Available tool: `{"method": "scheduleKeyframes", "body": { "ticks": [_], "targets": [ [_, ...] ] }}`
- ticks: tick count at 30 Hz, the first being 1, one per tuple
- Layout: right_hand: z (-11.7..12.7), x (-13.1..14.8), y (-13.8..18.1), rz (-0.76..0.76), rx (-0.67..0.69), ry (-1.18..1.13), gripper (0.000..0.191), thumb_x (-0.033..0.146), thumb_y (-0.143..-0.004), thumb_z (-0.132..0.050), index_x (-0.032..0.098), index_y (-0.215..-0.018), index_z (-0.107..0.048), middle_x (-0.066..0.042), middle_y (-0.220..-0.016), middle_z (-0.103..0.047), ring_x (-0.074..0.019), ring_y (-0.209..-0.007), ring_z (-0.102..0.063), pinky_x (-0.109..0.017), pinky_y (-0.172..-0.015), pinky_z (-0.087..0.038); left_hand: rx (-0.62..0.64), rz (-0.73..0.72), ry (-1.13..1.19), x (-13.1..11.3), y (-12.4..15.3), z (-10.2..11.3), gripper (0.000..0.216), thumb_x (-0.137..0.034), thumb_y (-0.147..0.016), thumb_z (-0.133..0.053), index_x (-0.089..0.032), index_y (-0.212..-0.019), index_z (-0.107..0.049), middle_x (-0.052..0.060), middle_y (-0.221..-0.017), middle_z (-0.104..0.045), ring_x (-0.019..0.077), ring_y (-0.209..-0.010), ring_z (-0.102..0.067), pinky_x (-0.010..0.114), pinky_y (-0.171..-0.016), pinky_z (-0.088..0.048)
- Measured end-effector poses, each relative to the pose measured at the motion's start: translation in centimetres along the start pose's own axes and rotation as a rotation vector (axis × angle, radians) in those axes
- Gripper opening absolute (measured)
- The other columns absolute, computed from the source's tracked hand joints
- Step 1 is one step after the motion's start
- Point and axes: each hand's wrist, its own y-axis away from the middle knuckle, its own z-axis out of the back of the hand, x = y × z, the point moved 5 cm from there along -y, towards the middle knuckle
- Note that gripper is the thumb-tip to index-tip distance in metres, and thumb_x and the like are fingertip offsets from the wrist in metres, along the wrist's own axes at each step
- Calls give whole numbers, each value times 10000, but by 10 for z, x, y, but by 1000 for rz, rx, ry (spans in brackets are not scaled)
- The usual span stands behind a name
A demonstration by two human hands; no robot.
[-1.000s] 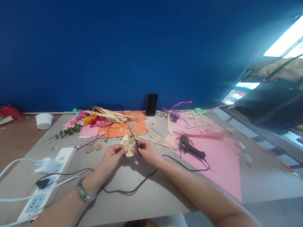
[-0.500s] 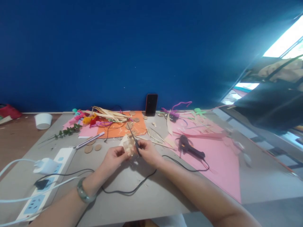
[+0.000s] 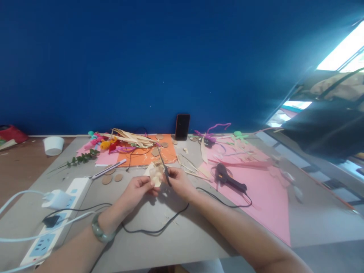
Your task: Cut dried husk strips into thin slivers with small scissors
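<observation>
A pale, crumpled piece [image 3: 156,177] is at lower centre of the frame, pinched by the left hand [image 3: 138,191]. Just right of it, the right hand [image 3: 179,184] grips dark scissors [image 3: 167,174], blades pointing toward upper left.

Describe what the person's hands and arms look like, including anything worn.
The left hand and right hand are bare, without gloves. A thick, rounded, grey-green bangle circles the left wrist; the right wrist has nothing visible on it. No sleeves are in view.
</observation>
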Motion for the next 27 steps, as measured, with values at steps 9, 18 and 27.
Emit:
{"method": "scheduleKeyframes", "body": {
  "ticks": [9, 18, 27],
  "targets": [
    [-2, 4, 1, -9, 32, -34, 225, 285, -637, -697, 148, -552, -540, 38, -531, -488, -80, -503, -398, -220, -502, -327, -6, -19, -59, 0, 0, 0, 333, -417, -679, -706, -104, -780, -654, 69, -646, -669, 140, -538, -590, 244, -511, -452],
    [-3, 7, 2, -3, 48, -28, 230, 301, -639, -691, 144, -560, -544, 42, -521, -487, -75, -501, -392, -211, -499, -326, 14, -32, -112, -1, -1, 3, 340, -420, -660, -726, -98, -747, -664, 30, -603, -612, 105, -507, -528, 222, -508, -414],
    [-4, 4, 1, -4, 42, -40, 262, 329, -628, -697, 153, -544, -523, 32, -533, -477, -81, -510, -383, -212, -474, -307, 9, -22, -57, -1, -2, 1, 390, -384, -603, -771, -103, -851, -665, 44, -669, -644, 113, -532, -561, 226, -525, -451]
  ]
}}
